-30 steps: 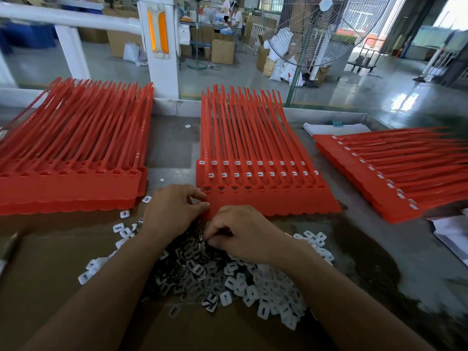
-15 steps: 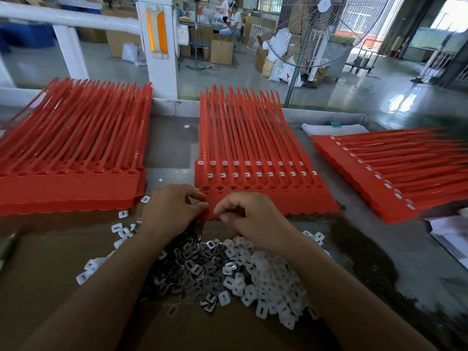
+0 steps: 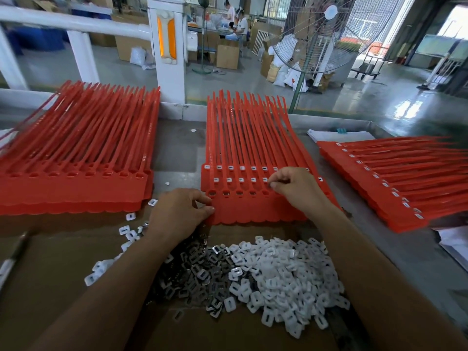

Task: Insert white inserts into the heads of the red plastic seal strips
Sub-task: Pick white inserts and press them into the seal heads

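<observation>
Off the pile (image 3: 278, 274) now, our right grip (image 3: 296, 188) pinches an insert (image 3: 271, 185) over the strips (image 3: 248, 148), left grip (image 3: 177, 214) pinching their edge steady.

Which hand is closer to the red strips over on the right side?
Right. The right hand pinches an insert at the middle stack's heads, on its side toward the right stack. The left hand grips the middle stack's near left corner, farther off.

The scene is lit brightly by daylight from the doorway (image 3: 454, 20) at the upper right, which is overexposed. Glare is seen on the floor (image 3: 407, 110). Lines are bent near the edges by the wide lens, and the right strips (image 3: 405, 178) are slightly blurred.
</observation>
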The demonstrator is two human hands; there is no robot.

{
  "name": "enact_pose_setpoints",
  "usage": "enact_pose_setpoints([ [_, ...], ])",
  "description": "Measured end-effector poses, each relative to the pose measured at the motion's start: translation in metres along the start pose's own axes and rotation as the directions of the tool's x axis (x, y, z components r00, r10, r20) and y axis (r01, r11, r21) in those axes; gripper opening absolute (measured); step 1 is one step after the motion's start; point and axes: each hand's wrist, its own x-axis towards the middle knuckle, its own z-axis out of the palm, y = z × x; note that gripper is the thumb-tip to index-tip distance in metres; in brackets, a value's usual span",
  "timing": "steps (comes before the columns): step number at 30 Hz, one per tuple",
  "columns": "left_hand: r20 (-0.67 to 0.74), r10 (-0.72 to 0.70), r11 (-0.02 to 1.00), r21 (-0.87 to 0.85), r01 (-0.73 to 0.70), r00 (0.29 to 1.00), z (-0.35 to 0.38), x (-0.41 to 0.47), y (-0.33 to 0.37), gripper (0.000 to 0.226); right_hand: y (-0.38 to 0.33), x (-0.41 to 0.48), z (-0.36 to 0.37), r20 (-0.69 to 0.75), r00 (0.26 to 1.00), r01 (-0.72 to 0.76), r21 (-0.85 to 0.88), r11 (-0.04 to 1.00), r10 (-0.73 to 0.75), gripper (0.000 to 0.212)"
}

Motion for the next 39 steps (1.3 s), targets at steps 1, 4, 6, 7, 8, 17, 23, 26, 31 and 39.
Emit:
enact_pose_setpoints([
  [1,-0.002,0.005,1.0,0.003,-0.005,1.0,0.0,0.0,0.0,0.015,0.002,0.002,0.001,0.027,1.0,-0.007,-0.022,1.0,0.008,0.01],
  [4,-0.013,0.018,1.0,-0.004,-0.018,1.0,0.0,0.001,0.0,0.015,0.008,0.005,0.006,0.07,0.997,-0.024,-0.056,0.998,0.028,0.01],
  [6,-0.014,0.017,1.0,-0.01,-0.017,1.0,0.001,0.001,0.0,0.015,0.009,0.006,0.008,0.076,0.997,-0.021,-0.076,0.997,0.026,0.01],
  [7,-0.013,0.018,1.0,-0.01,-0.018,1.0,0.001,0.001,0.0,0.015,0.009,0.007,0.008,0.084,0.996,-0.015,-0.1,0.995,0.023,0.01],
  [8,-0.013,0.021,1.0,-0.009,-0.021,1.0,0.001,0.001,0.0,0.015,0.009,0.007,0.009,0.093,0.996,-0.008,-0.123,0.992,0.019,0.011],
  [17,-0.015,0.027,1.0,0.004,-0.027,1.0,0.001,0.001,-0.001,0.015,0.006,0.011,0.013,0.036,0.994,-0.101,-0.063,0.993,0.103,0.026],
  [23,-0.02,0.018,1.0,0.007,-0.018,1.0,0.001,0.001,-0.001,0.016,0.01,0.012,0.012,0.057,0.991,-0.124,-0.025,0.992,0.125,0.009],
  [26,-0.007,0.018,1.0,0.007,-0.018,1.0,0.001,0.001,-0.001,0.016,0.011,0.011,0.01,0.063,0.992,-0.113,-0.01,0.994,0.114,0.014],
  [31,-0.005,0.016,1.0,0.006,-0.016,1.0,0.0,0.0,-0.001,0.016,0.009,0.01,0.009,0.071,0.991,-0.116,0.003,0.993,0.116,0.017],
  [39,-0.013,0.019,1.0,-0.003,-0.019,1.0,-0.001,0.0,0.0,0.017,0.009,0.011,0.012,0.001,0.992,-0.126,-0.011,0.992,0.126,0.013],
])
